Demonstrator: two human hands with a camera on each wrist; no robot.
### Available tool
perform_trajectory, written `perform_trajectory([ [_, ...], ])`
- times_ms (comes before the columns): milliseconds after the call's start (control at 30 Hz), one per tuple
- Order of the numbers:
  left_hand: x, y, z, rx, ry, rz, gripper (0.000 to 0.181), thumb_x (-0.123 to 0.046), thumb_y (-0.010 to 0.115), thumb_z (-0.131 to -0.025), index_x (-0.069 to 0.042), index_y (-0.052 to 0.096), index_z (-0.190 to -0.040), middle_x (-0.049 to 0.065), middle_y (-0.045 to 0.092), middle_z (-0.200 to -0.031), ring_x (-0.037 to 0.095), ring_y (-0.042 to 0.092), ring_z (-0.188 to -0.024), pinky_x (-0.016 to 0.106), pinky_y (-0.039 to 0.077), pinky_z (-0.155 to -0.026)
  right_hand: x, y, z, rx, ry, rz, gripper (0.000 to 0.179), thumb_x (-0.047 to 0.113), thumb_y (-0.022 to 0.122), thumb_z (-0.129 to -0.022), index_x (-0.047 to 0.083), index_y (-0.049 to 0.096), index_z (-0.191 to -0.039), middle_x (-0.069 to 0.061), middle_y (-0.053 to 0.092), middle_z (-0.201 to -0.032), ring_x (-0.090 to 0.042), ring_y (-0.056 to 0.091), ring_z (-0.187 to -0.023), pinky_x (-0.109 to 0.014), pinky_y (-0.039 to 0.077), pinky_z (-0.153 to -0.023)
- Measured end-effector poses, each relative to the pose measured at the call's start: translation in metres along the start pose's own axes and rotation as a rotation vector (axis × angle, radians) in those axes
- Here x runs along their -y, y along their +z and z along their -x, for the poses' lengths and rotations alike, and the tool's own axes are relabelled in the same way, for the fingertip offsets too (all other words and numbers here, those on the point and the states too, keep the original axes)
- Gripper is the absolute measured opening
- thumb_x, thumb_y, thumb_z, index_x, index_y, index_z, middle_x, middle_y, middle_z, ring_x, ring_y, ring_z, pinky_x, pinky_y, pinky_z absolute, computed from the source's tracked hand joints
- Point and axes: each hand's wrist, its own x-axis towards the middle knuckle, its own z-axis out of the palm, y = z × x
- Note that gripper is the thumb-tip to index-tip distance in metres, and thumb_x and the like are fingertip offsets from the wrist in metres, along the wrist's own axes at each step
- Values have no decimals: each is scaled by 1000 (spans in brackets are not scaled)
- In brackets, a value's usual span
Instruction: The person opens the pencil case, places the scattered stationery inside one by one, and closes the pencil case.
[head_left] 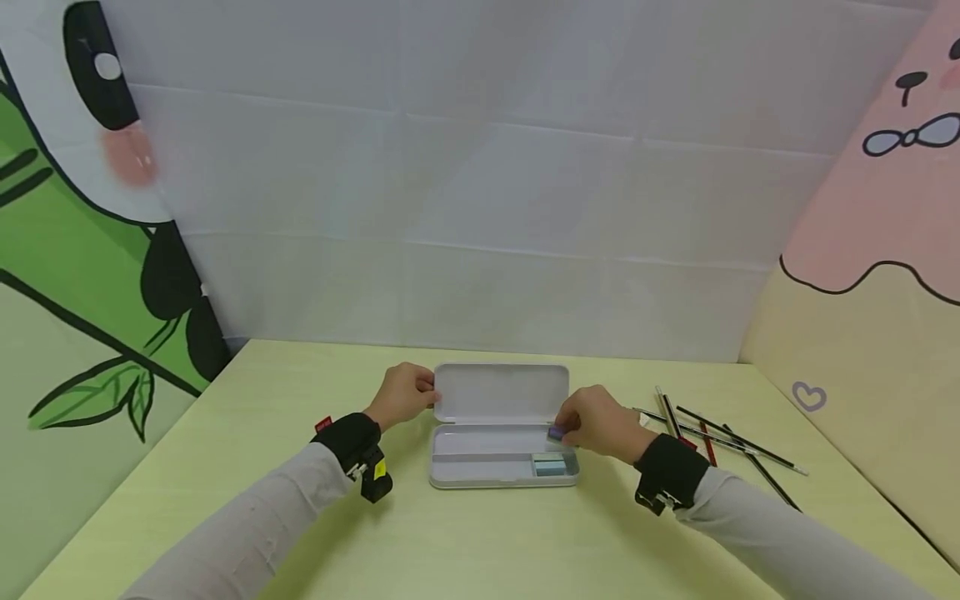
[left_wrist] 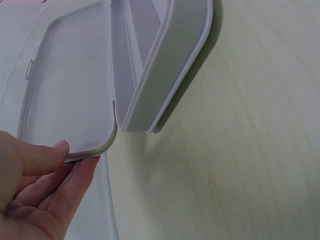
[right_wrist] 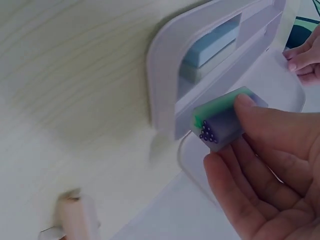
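Note:
A pale pencil case (head_left: pixel 480 481) lies on the table with its lid (head_left: pixel 501 393) raised. My left hand (head_left: pixel 403 393) pinches the lid's left edge between thumb and fingers, which the left wrist view shows close up. Over the right end of the case's back compartment, my right hand (head_left: pixel 600 422) holds an eraser (right_wrist: pixel 217 122) between thumb and fingers. This eraser is green and purple with a grape pattern on its end. In the front compartment, at the right end, sit a light blue eraser (right_wrist: pixel 212 44) and a whitish one (right_wrist: pixel 207 67) side by side.
Several dark pencils (head_left: pixel 750 446) and a red one (head_left: pixel 708 444) lie crossed on the table right of my right hand. A peach-coloured block (right_wrist: pixel 79 217) is by them. Printed cloth walls (head_left: pixel 487 183) stand along the table's back and sides.

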Motion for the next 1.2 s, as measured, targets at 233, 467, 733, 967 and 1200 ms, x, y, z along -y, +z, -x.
perform_trajectory([
  [233, -2, 0, 0, -1, -3, -14, 19, 0, 66, -85, 7, 70, -103, 20, 73, -91, 23, 72, -78, 30, 59, -70, 19, 7, -11, 30, -60, -59, 13, -4, 79, -71, 0, 75, -83, -6, 73, -77, -4, 60, -67, -15, 49, -61],
  [467, -1, -1, -2, 0, -3, -3, 20, 0, 66, -86, 7, 70, -104, 21, 73, -93, 24, 72, -79, 30, 59, -70, 35, 19, -20, 65, -88, -90, 12, -3, 78, -72, 1, 76, -84, -6, 73, -79, -5, 60, -67, -15, 49, -62],
  [733, 1, 2, -1, -3, -9, -9, 19, 0, 67, -85, 7, 71, -102, 20, 73, -90, 23, 72, -77, 29, 59, -69, 41, 36, -23, 90, -138, -50, 12, -3, 77, -74, 3, 77, -85, -5, 75, -79, -4, 60, -68, -15, 49, -64],
  [967, 0, 2, -1, -6, -9, -18, 19, 0, 67, -85, 6, 71, -103, 19, 73, -91, 21, 71, -77, 29, 59, -69, 33, 47, -19, 84, -145, -24, 9, -1, 78, -74, 4, 77, -82, -4, 73, -77, -4, 60, -70, -15, 49, -63],
  [1200, 0, 1, 1, -26, 5, -39, 17, 0, 67, -84, 5, 72, -99, 18, 74, -89, 21, 71, -75, 30, 59, -68, 32, 50, -20, 59, -158, 23, 10, 1, 78, -75, 4, 77, -85, -4, 74, -81, -9, 65, -75, -20, 53, -68],
])
